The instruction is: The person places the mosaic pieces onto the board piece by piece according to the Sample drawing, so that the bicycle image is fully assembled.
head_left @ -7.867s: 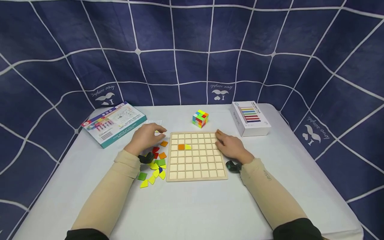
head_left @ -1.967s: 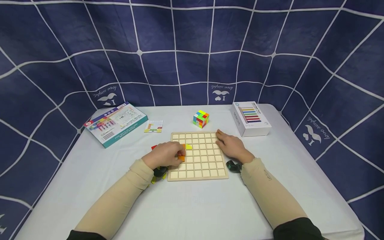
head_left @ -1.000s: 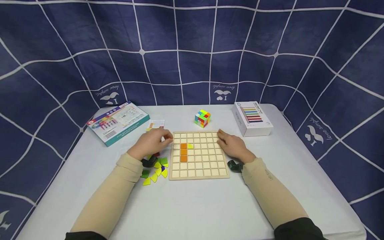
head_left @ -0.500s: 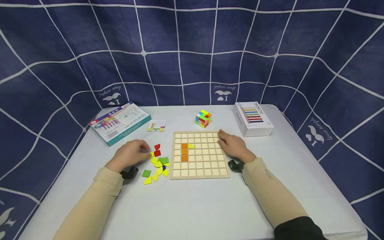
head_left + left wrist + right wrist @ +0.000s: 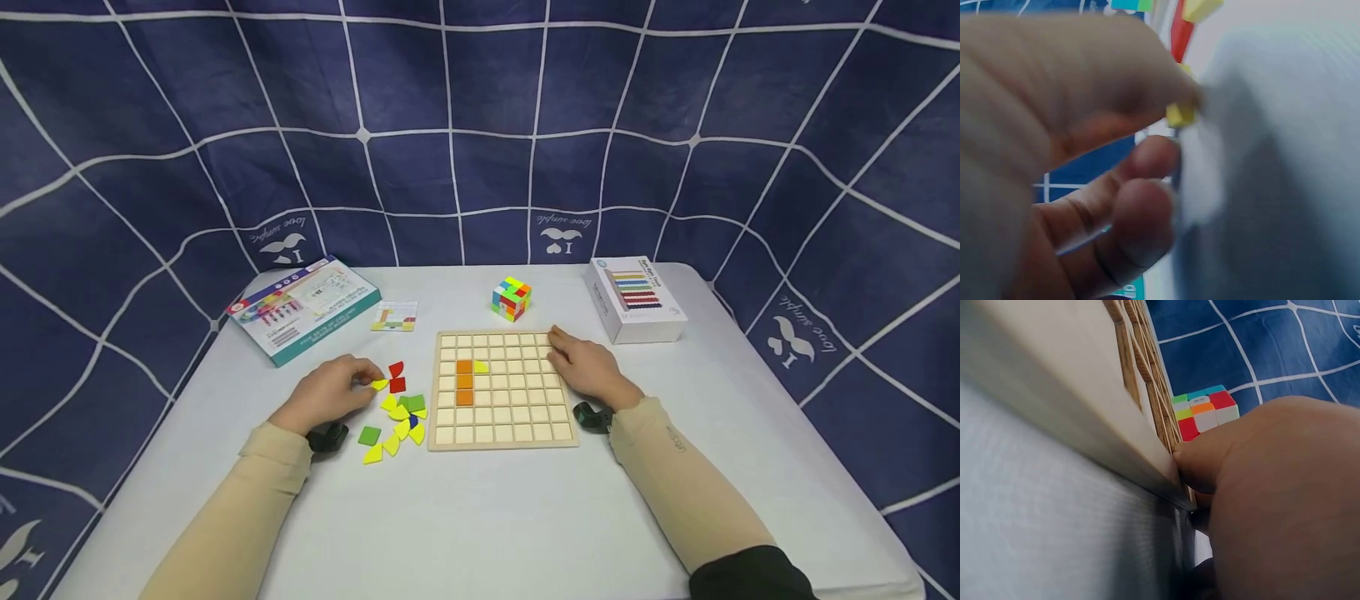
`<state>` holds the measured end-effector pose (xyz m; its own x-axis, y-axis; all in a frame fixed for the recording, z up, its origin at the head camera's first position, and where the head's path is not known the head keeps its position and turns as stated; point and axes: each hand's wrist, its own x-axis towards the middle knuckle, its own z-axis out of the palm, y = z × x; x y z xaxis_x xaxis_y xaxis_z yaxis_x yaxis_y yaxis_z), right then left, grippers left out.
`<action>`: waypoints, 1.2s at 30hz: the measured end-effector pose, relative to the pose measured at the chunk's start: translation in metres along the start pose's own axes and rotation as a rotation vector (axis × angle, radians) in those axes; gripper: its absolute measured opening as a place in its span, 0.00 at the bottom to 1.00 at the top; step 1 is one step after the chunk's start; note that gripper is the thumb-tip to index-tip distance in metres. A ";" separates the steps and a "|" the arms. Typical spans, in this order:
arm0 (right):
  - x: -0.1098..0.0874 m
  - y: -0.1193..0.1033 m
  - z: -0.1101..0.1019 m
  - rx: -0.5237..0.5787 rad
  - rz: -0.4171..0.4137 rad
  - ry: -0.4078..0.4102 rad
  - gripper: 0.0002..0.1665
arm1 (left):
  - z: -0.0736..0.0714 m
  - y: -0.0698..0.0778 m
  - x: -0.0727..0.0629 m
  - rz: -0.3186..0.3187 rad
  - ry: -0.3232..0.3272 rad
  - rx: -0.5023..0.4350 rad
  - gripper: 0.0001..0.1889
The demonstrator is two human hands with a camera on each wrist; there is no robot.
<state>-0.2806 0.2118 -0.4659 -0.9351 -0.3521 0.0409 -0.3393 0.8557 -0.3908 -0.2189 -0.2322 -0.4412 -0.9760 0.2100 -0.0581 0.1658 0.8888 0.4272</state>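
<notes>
Tile, yellow [image 5: 379,384], pinched at L hand [image 5: 330,392] grip fingertips.

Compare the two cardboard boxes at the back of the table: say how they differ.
The flat teal-edged box lies at the back left, turned at an angle, low and wide, its top printed in many colours. The white box stands at the back right, taller and narrower, with rows of coloured stripes printed on its top. The teal-edged one shows a broader top face. Both are closed, rest on the white table, and neither hand touches them.

Orange tiles [image 5: 464,382] on beige board [image 5: 517,440]; navy white-grid backdrop [image 5: 450,108]
</notes>
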 end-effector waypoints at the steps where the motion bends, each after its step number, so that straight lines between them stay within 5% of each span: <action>1: 0.000 0.000 0.000 -0.001 -0.001 0.003 0.34 | 0.002 -0.001 0.001 0.004 0.008 0.003 0.12; 10: 0.000 0.002 0.001 0.000 0.006 -0.007 0.34 | 0.005 -0.003 0.003 -0.005 0.004 -0.030 0.08; 21: 0.000 0.002 0.001 0.008 -0.006 0.013 0.34 | 0.006 -0.003 0.004 -0.100 0.054 0.018 0.21; 28: 0.001 0.003 0.001 0.010 -0.007 0.016 0.34 | 0.001 -0.006 0.001 -0.061 0.026 0.037 0.17; 36: 0.001 0.002 0.001 0.014 -0.007 0.019 0.34 | -0.002 -0.008 0.003 -0.100 -0.003 0.047 0.18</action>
<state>-0.2818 0.2127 -0.4675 -0.9345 -0.3506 0.0613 -0.3445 0.8479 -0.4030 -0.2235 -0.2393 -0.4432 -0.9876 0.1204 -0.1006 0.0743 0.9236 0.3762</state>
